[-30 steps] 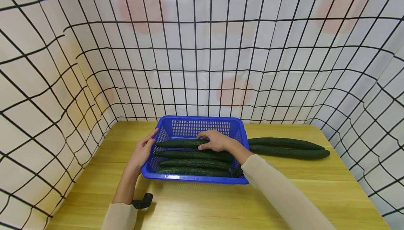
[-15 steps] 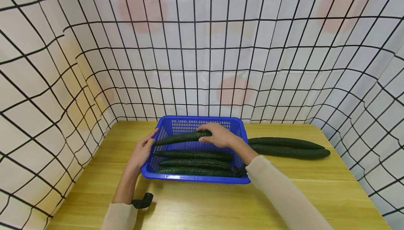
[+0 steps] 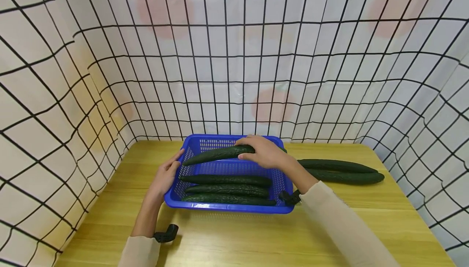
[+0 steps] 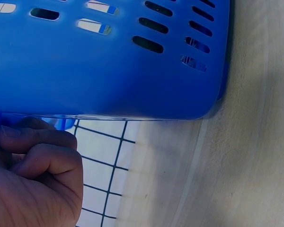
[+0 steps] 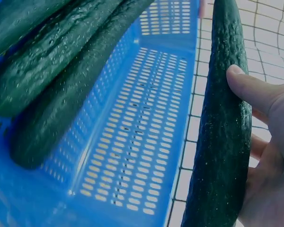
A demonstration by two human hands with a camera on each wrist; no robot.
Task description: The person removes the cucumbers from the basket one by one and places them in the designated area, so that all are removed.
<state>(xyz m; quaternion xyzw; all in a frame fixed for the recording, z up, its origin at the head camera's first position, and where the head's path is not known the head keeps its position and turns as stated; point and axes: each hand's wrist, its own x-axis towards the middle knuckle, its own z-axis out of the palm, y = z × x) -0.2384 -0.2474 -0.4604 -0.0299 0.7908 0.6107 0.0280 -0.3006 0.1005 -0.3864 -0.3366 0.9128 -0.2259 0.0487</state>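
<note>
My right hand (image 3: 266, 152) grips a long dark green cucumber (image 3: 220, 154) by its middle, raised above the far part of the blue plastic basket (image 3: 234, 208). In the right wrist view the thumb lies along the held cucumber (image 5: 222, 127), the other fingers behind it. Inside the basket, several cucumbers (image 3: 227, 180) lie side by side near the front wall. At the basket's left end my left hand (image 3: 163, 177) holds the rim. Curled fingers of the left hand (image 4: 42, 165) show there in the left wrist view, partly hidden by the basket wall (image 4: 109, 85).
Two more cucumbers (image 3: 340, 171) lie together on the wooden table (image 3: 238, 238), right of the basket. A black wire grid (image 3: 234, 82) with a pale sheet behind it encloses the back and both sides. Each wrist carries a small black device (image 3: 166, 233).
The right hand has lifted the farthest cucumber off the basket floor and carried it up and to the right. The left hand stays at the rim.
</note>
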